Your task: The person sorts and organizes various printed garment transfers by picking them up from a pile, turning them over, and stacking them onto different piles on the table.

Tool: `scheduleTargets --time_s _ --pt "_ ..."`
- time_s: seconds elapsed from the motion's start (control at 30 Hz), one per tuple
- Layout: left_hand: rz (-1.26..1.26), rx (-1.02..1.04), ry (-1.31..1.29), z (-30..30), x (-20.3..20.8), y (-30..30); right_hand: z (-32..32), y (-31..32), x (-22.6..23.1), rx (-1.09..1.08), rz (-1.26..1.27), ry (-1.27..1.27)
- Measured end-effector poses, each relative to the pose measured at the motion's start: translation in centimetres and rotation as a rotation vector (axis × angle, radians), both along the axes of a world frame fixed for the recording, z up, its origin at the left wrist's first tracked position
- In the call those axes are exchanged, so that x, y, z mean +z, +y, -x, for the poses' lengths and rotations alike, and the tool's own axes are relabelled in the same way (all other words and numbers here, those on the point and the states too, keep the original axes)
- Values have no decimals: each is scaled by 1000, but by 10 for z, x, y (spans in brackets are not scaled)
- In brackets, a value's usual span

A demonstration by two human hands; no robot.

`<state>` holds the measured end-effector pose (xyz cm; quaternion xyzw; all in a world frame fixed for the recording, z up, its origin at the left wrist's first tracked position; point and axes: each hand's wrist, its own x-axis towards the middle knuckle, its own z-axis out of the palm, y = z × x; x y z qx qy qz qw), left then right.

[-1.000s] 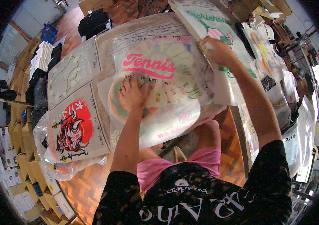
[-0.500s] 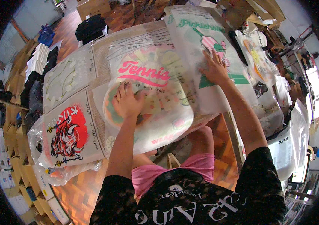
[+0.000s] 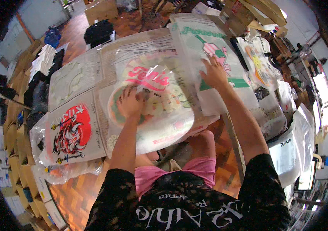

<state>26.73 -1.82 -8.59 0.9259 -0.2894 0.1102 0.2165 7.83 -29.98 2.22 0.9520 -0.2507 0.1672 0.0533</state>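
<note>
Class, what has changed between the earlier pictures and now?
The right hand, earlier curled at an edge, seems to have let go; it has come down, fingers spread, on the translucent sheet with green lettering and a pink cup, whose lower left shows more. The left hand stayed on the clear sheet with pink lettering.

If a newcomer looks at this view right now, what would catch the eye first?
It would probably be the red-and-black horned-face print at the near left. Next come the pink-lettered film under the left hand, near the centre, and the green-and-pink milkshake film under the right hand, farther right.
</note>
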Motion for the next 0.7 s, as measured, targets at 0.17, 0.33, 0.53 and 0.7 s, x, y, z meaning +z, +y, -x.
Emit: scheduleTargets --time_s 0.17,0.33,0.53,0.7 --pt "248 -34 -70 -14 -20 15 -10 99 -25 216 -523 -148" --pt "464 -165 410 3 7 31 -12 104 -67 51 -1171 -312" --pt "954 -229 957 90 81 46 0 139 -31 65 -1817 -627" --pt "964 -272 968 99 67 39 7 111 -15 240 -1423 -817"
